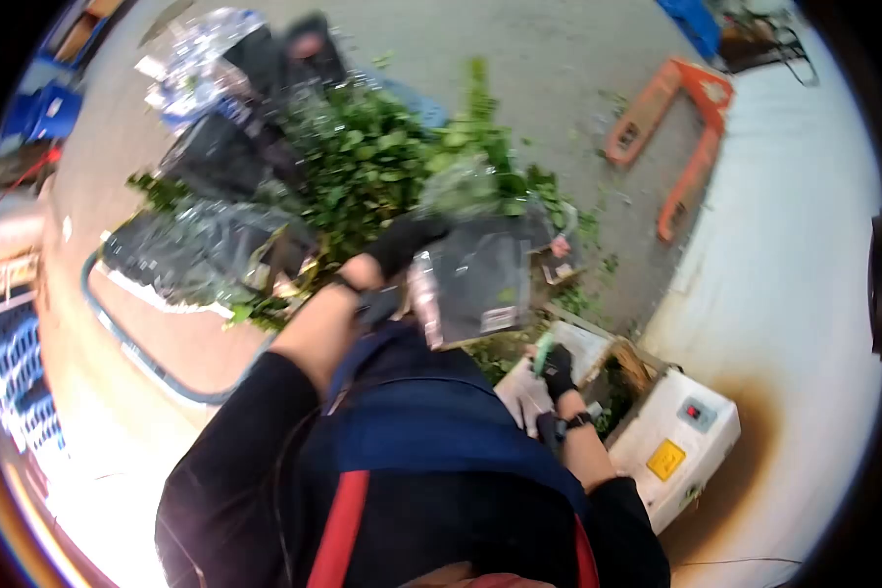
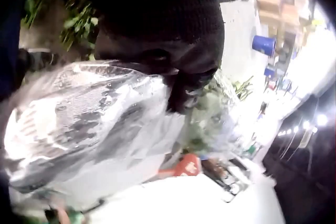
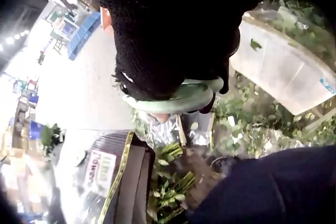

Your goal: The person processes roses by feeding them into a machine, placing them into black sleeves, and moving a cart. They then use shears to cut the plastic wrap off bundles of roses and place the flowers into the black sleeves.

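My left hand (image 1: 407,242), in a black glove, grips a bouquet in a clear and dark plastic sleeve (image 1: 478,279) in front of my waist. Leaves stick out of the sleeve's far end. In the left wrist view the gloved fingers (image 2: 184,90) lie over the shiny wrap. My right hand (image 1: 560,372), gloved in black too, holds a pale green tool with a looped handle (image 3: 178,100) low at my right side. Its working end is hidden. The sleeve's open end and printed label (image 3: 101,170) show in the right wrist view, apart from the right hand.
A heap of leafy stems (image 1: 363,157) and wrapped bouquets (image 1: 201,250) lies ahead and left. At right stands a white box (image 1: 676,446) with a red switch and yellow label. Orange pallet-jack forks (image 1: 676,127) are on the floor beyond. A curved grey tube (image 1: 142,358) rims the left.
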